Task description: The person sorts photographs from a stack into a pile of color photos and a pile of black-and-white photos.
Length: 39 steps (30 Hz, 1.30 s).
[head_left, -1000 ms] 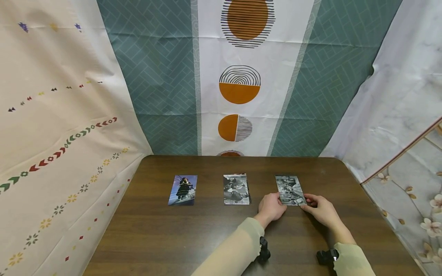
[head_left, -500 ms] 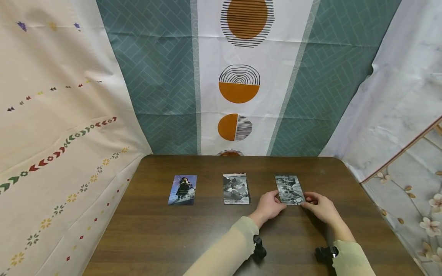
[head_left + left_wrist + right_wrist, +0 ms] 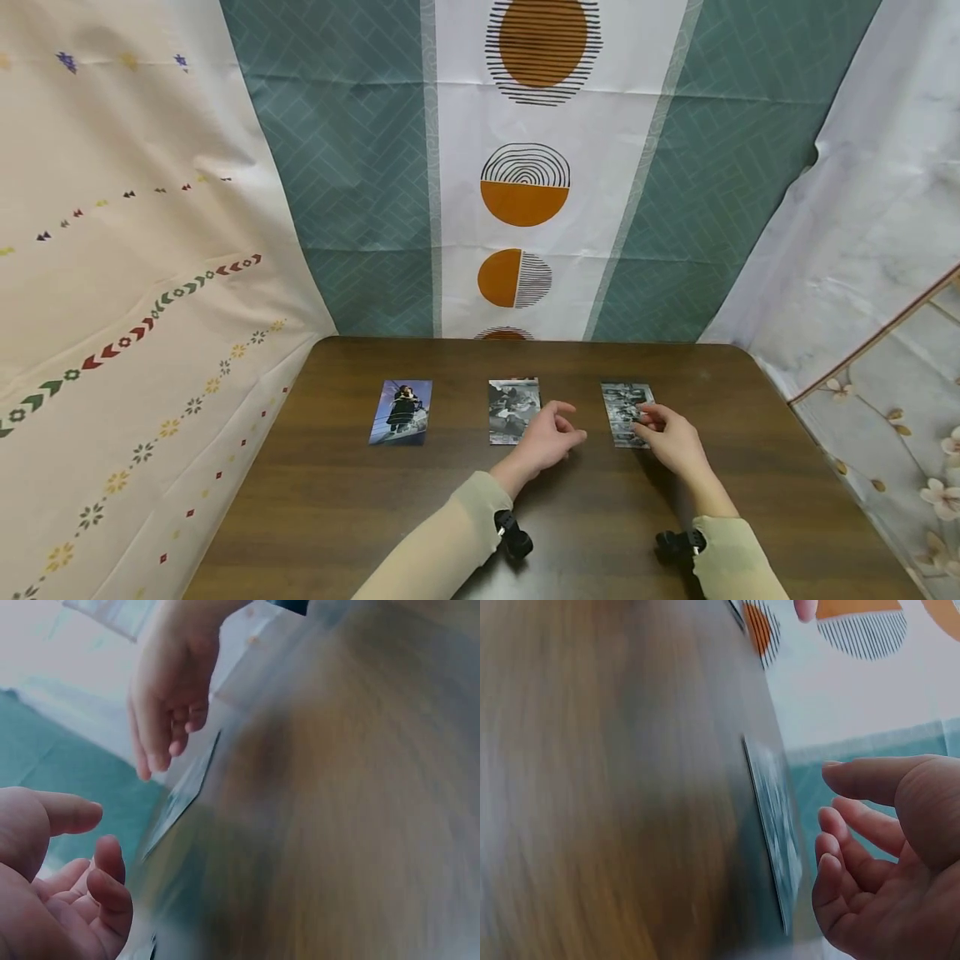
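Observation:
Three spots on the brown table (image 3: 420,517) hold photo cards. A black-and-white photo (image 3: 619,410) lies flat at the right, partly covered by my right hand (image 3: 673,446). In the right wrist view that hand hovers apart from the photo (image 3: 776,832), its fingers loosely bent and holding nothing. My left hand (image 3: 543,440) is raised near the lower right corner of the middle black-and-white photo (image 3: 512,408), fingers relaxed. Nothing lies between its fingers in the left wrist view, where the hand (image 3: 64,885) is at lower left.
At the left of the row lies a colour photo (image 3: 401,412) of a dark-clothed figure against blue. Another card's edge shows behind the middle photo. A patterned cloth (image 3: 517,275) hangs beyond the table's far edge, with a cream cloth (image 3: 150,333) at the left.
Both hands have let go of the right photo's sides. The left hand has moved left towards the middle photo; the right hand has lifted slightly and shifted left over the photo, which stays put.

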Motion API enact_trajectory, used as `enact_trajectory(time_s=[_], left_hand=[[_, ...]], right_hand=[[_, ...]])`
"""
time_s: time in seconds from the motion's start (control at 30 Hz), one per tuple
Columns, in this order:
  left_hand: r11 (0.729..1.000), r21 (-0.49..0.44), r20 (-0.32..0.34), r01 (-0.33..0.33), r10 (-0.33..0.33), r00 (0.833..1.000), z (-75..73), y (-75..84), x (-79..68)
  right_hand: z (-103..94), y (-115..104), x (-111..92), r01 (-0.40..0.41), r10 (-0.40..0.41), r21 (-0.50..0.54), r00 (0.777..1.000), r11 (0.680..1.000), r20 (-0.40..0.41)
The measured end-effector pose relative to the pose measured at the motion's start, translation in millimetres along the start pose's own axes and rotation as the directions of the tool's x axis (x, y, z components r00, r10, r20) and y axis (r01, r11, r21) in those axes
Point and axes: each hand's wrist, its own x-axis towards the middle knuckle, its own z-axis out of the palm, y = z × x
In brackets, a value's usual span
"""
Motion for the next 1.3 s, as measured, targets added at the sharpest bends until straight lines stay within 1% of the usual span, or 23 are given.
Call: enact_trajectory(time_s=[0.1,0.2,0.3,0.47,0.67,0.77,0.87,0.97,1.13,1.3], left_hand=[[1.000,-0.019,-0.024,-0.013,0.012,1.000,-18.5,-6.8,-2.1],[0.998,-0.059,-0.058,-0.019,0.015,0.998,-36.4,-13.9,-5.3],[0.997,-0.077,-0.093,-0.021,0.014,0.996,-53.3,-19.7,-9.4],[0.998,-0.057,-0.150,-0.029,0.020,0.989,-80.4,-26.8,-15.0],[0.999,-0.031,-0.156,-0.008,0.003,0.988,-105.6,-37.3,-21.3],[1.000,-0.011,-0.167,0.011,-0.012,0.986,-114.7,-43.2,-22.8],[1.000,0.000,-0.179,0.022,-0.021,0.984,-121.9,-45.8,-23.9],[0.999,-0.002,-0.176,0.033,-0.033,0.984,-126.6,-46.2,-25.3],[0.999,-0.016,-0.164,0.050,-0.052,0.985,-130.9,-46.9,-28.2],[0.997,-0.013,-0.143,0.081,-0.082,0.986,-129.8,-48.6,-31.4]], right_hand=[[14.4,-11,3,0.014,-0.015,0.018,1.000,1.000,0.018],[30.0,-22,6,0.035,-0.037,0.046,0.998,0.998,0.048],[45.3,-35,8,0.045,-0.050,0.074,0.996,0.996,0.071],[66.9,-57,11,0.056,-0.067,0.118,0.994,0.991,0.091],[86.9,-75,14,0.024,-0.042,0.152,0.993,0.988,0.114],[95.3,-80,15,0.020,-0.040,0.153,0.991,0.988,0.125],[101.8,-85,17,0.013,-0.033,0.162,0.992,0.987,0.125],[106.3,-88,19,0.002,-0.022,0.164,0.992,0.986,0.121],[110.5,-92,21,-0.010,-0.006,0.140,0.994,0.990,0.114],[113.5,-95,21,-0.017,0.004,0.115,0.994,0.993,0.106]])
